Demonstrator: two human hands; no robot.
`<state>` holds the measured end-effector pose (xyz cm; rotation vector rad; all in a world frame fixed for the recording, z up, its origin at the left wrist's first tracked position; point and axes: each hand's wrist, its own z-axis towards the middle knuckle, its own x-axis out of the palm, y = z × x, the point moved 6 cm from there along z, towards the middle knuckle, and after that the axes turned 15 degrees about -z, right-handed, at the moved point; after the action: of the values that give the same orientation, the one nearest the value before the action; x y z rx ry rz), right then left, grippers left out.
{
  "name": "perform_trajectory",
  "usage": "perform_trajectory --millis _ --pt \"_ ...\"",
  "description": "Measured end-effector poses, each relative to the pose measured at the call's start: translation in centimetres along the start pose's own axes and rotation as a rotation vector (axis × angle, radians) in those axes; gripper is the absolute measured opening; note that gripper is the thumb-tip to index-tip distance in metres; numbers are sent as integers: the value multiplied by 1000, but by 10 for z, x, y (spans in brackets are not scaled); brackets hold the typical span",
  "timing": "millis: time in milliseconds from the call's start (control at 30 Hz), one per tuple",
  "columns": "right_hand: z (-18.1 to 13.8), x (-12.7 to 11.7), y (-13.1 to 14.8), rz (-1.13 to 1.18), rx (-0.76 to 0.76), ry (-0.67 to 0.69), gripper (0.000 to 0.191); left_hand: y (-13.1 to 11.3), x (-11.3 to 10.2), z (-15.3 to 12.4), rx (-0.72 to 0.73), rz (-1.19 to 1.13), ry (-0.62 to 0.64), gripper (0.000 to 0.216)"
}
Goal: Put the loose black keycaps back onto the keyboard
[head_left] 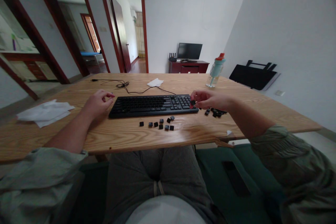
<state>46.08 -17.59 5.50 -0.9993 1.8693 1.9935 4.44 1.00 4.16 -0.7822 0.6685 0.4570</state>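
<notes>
Head view: right hand (210, 99) pinches a keycap (193, 102) in its grip at the keyboard (153, 105)'s right end, left hand (97, 103) rests loosely curled, empty, at the left end; next move likely needs aligning cap over its socket, spares (160, 124) on tabletop (126, 134).

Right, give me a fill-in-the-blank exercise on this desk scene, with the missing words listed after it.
1. The right hand pinches a small black ____ at the right end of the keyboard.
2. The left hand rests on the table beside the keyboard's ____ end.
3. The loose keycaps lie on the table in ____ of the keyboard.
4. The water bottle has an ____ cap.

Missing words: keycap; left; front; orange
</notes>
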Motion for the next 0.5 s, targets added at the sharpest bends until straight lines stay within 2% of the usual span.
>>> perform_trajectory --millis 200,300,500 --pt "1 6 3 -50 22 -36 26 4 2 2 5 11 5 37" --pt "1 13 0 -223 66 -57 26 6 2 2 2 3 -9 35" --pt "0 43 -10 -533 113 15 33 7 3 2 15 19 -19 30"
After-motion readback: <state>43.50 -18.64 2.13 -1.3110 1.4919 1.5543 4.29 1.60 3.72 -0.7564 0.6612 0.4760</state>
